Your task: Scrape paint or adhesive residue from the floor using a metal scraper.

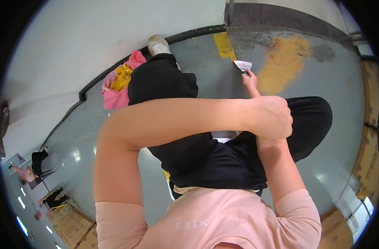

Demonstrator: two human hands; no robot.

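Observation:
In my right hand [251, 82] is the dark handle of a putty-knife-like scraper [243, 65], with a broad pale blade bearing reddish marks. Its blade rests at the lower end of a yellow tape strip [223, 45] stuck to the grey floor. My left forearm crosses in front of my body, and my left hand [272, 116] lies over my right forearm, its fingers curled in. The left palm is hidden, and nothing shows in that hand. To the left, beside my leg, a pink bag [115, 99] stands with crumpled yellow scraps [122, 77] inside.
A white wall [115, 40] with a dark baseboard [195, 32] borders the floor. A worn yellow-orange patch [282, 65] lies right of the scraper. Cardboard boxes [368, 155] line the right side; more boxes [69, 222] stand at lower left, near two people.

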